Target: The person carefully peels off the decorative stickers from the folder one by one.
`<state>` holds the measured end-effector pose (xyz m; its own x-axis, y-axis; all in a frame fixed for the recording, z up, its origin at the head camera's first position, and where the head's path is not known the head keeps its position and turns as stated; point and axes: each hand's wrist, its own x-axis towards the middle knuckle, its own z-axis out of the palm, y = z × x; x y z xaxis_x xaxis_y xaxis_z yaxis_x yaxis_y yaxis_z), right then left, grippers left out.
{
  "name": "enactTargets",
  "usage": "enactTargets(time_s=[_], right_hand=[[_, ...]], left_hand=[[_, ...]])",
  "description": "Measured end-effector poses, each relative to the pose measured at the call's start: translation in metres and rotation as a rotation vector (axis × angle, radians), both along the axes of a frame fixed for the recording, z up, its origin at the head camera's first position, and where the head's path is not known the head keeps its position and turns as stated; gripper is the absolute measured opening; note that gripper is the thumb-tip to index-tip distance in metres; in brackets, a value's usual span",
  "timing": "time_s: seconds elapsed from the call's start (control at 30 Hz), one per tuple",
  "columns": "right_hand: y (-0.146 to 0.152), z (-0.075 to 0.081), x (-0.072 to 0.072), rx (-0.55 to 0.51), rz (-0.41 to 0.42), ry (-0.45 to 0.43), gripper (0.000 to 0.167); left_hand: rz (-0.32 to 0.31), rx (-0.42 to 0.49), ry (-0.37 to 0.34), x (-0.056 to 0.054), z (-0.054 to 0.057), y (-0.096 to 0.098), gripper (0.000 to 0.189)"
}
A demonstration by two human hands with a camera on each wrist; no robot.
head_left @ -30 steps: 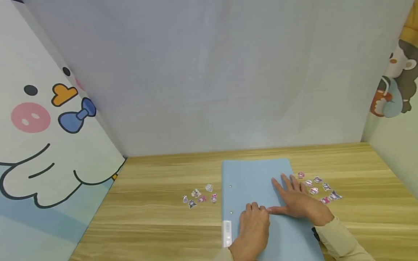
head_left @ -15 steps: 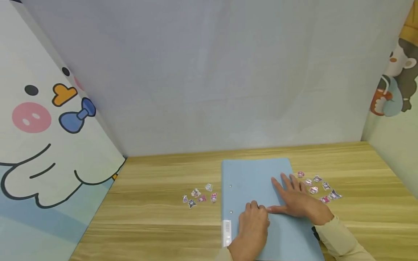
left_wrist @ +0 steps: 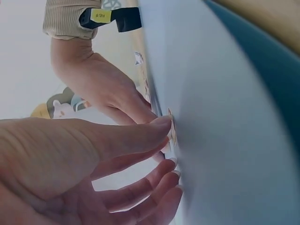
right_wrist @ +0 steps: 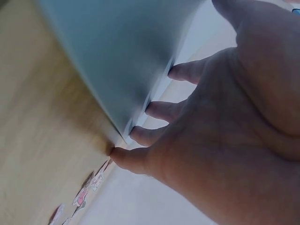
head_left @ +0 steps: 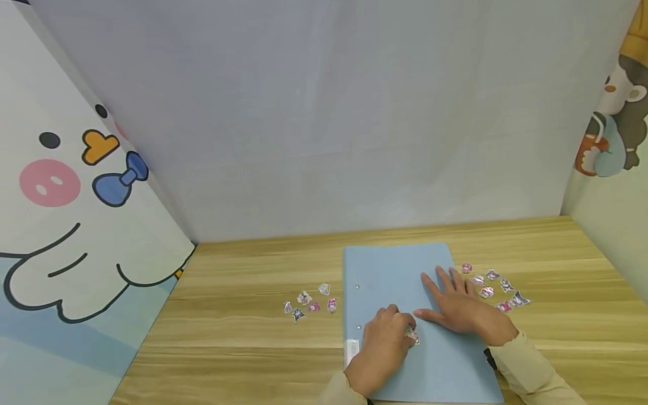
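Note:
A light blue folder (head_left: 435,365) lies on the table. My left hand (head_left: 382,346) is over its middle, with curled fingers. A small printed sticker (head_left: 414,336) shows at the left thumb and index finger, which pinch it at the folder's surface. In the left wrist view the same sticker (left_wrist: 172,129) is seen nearly edge-on beside the thumb tip. My right hand (head_left: 460,306) rests on the folder's right part with fingers spread. The right wrist view shows the right hand (right_wrist: 206,122) with its fingertips at the folder (right_wrist: 117,51) and the little finger by its edge.
Several small stickers (head_left: 314,306) lie left of the folder, and several more stickers (head_left: 487,292) lie to its right. A white label (head_left: 351,351) is on the folder's left edge. The wooden table (head_left: 228,337) ends at a pale curtain (head_left: 354,140) behind.
My left hand has shifted slightly left and turned, so the sticker by its fingertips now shows. The right hand stays almost in place on the folder.

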<state>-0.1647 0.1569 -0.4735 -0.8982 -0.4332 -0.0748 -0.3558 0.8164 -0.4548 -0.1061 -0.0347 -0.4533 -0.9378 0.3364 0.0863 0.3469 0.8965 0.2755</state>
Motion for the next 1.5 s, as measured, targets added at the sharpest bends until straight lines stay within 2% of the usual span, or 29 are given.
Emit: enactTargets(time_s=[0.13,0.27,0.57,0.93,1.23,1.5], right_hand=[[0.003,-0.009,-0.003,-0.002,-0.002,0.023,0.085],[0.004,-0.012,-0.005,0.001,0.008,0.044,0.087],[0.004,-0.009,-0.004,-0.017,0.003,0.013,0.089],[-0.002,0.007,0.003,0.032,-0.003,0.007,0.082],[-0.002,0.006,0.004,0.032,-0.003,0.024,0.082],[-0.003,0.007,0.004,0.035,-0.002,0.022,0.082]], left_hand=[[-0.006,-0.012,0.000,-0.001,0.001,0.000,0.022],[-0.005,-0.028,0.003,0.000,0.000,0.001,0.022],[-0.008,-0.013,-0.003,0.000,-0.001,0.000,0.018],[-0.017,0.019,-0.021,-0.001,-0.003,0.000,0.020],[-0.034,0.014,-0.022,-0.003,-0.010,0.002,0.018],[-0.040,0.021,-0.019,-0.004,-0.010,0.002,0.017]])
